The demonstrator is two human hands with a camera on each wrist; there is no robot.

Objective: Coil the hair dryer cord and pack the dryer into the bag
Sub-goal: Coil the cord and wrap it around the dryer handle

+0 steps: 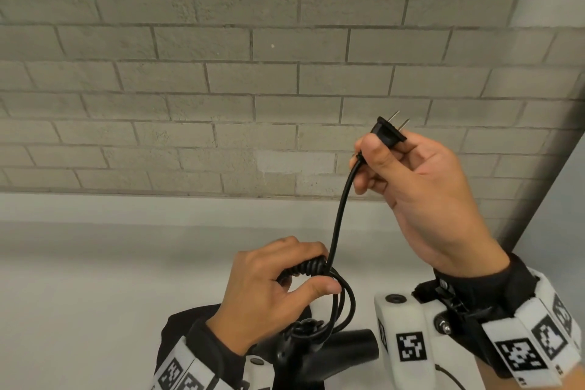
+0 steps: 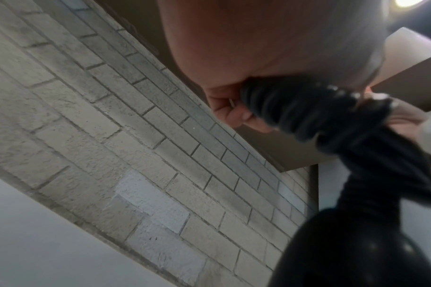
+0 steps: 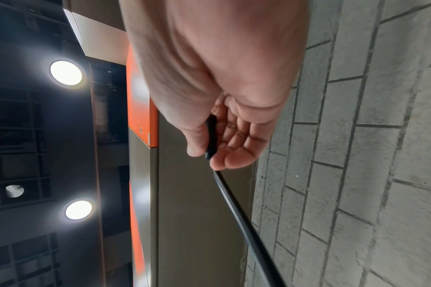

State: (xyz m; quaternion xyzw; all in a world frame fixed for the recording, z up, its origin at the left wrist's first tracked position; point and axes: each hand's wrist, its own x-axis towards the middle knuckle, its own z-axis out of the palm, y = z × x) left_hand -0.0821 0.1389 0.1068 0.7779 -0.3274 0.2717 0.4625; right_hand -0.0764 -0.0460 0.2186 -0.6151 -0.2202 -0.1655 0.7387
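Our right hand [image 1: 421,196] pinches the plug [image 1: 390,130] aloft; our left hand [image 1: 269,291] curls round the coil [image 1: 311,266], most of the cord [image 1: 340,212] wound, one span left; the dryer [image 1: 323,355] sits below on the counter [image 1: 95,279], unpacked, bag not clearly seen

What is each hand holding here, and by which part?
Left hand grips the coiled cord round its wrapped turns. Right hand pinches the plug by its body, prongs free.
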